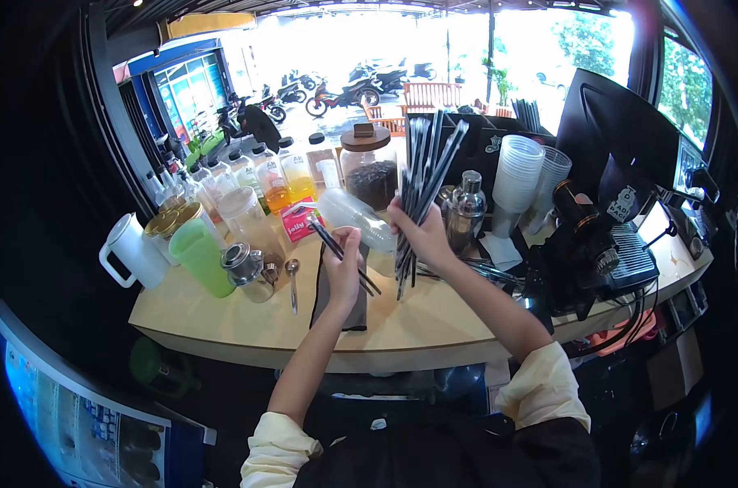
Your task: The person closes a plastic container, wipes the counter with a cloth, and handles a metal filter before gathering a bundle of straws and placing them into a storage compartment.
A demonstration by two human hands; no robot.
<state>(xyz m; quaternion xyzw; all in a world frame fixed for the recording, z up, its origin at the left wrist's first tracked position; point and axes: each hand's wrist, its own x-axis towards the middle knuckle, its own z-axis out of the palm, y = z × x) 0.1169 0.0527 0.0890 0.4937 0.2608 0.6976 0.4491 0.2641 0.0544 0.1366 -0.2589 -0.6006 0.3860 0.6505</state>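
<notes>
My right hand (pixel 422 234) is closed around a thick bundle of black straws (pixel 427 175), held upright above the counter with its tops fanned out. A few more black straws (pixel 328 238) slant through the fingers of my left hand (pixel 344 264), which is closed on them. Between and behind my hands a clear plastic container (pixel 354 218) lies tilted on its side. Under my left hand a dark folded cloth (pixel 354 315) reaches the counter's front edge. A metal spoon (pixel 294 285) lies to the left of it.
Along the left of the counter (pixel 434 346) stand a white pitcher (pixel 134 252), a green pitcher (pixel 202 259), a small metal pot (pixel 251 272) and several bottles. A lidded jar (pixel 370 175) is behind. To the right are a shaker (pixel 468 207), stacked cups (pixel 518 175) and a coffee machine (pixel 621 252).
</notes>
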